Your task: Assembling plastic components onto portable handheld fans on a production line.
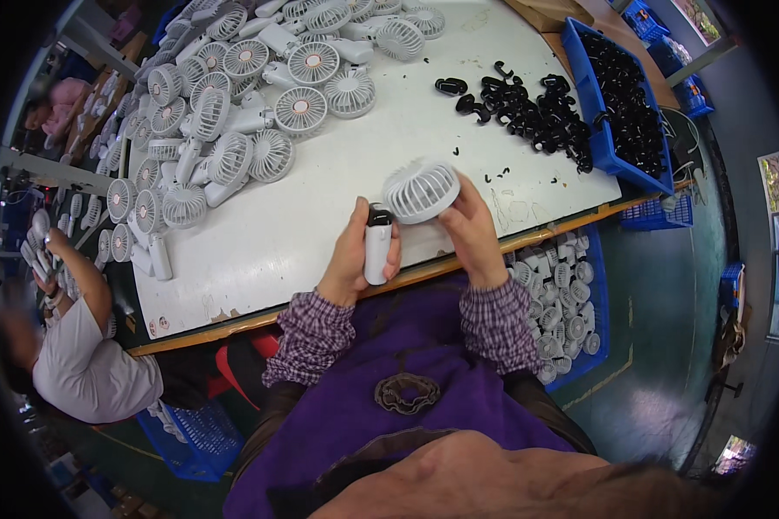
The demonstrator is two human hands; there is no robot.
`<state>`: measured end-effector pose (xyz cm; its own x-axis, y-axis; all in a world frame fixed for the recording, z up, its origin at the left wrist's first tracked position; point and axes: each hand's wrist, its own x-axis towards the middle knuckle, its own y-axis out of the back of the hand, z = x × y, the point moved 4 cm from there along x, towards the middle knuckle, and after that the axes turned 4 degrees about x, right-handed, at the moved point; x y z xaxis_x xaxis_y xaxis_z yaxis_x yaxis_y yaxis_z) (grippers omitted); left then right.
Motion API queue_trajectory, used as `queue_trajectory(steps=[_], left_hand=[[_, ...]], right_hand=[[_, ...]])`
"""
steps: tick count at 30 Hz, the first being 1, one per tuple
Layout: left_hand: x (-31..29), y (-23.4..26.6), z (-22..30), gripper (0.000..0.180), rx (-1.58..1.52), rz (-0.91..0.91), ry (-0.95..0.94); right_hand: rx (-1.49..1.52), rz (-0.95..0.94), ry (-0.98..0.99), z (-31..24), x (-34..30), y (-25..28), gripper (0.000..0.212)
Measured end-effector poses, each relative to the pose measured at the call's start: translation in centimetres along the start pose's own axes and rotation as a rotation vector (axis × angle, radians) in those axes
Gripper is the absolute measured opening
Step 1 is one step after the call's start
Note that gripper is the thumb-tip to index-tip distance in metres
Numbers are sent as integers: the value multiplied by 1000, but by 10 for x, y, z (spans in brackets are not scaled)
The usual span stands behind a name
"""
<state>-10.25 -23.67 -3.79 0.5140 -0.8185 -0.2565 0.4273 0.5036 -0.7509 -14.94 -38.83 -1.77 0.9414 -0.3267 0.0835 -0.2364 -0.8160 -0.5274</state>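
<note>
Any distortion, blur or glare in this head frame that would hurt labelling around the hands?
Head view: fisheye bends the table edge and blacks out the corners; the left hand and right hand on the white fan are sharp and evenly lit; the person at the left rim is smeared; mild glare on the green floor.

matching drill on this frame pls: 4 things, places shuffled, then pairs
Things:
1. white fan handle
2. round fan head
3. loose black clips
4. pile of white fans

Places:
A. table, far left
B. in the left hand
C. at the right hand fingertips
D. table, beside the blue bin

Pairs: 1-B, 2-C, 3-D, 4-A
</note>
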Motion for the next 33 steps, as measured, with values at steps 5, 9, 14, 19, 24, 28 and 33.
queue_trajectory(steps=[5, 9, 14, 19, 24, 28, 33], left_hand=[[2, -39, -39, 70, -398, -559, 280], [-5, -33, -25, 67, -102, 29, 110], [-17, -14, -28, 38, -259, -245, 187], [-9, -26, -49, 43, -386, -416, 246], [-17, -50, -25, 38, -307, -251, 149], [1, -65, -33, 42, -141, -129, 164], [11, -87, -79, 40, 700, -168, 394]], right_hand=[[-127, -132, -105, -26, 36, -29, 65], [-364, 138, -21, -42, 40, -34, 50], [160, -124, -228, -13, 13, -7, 69], [521, -150, -317, 6, -16, -19, 60], [616, -160, -261, 13, -28, -26, 53], [762, -9, -167, -16, -42, -10, 44], [618, 456, 108, -26, -132, 102, 42]])
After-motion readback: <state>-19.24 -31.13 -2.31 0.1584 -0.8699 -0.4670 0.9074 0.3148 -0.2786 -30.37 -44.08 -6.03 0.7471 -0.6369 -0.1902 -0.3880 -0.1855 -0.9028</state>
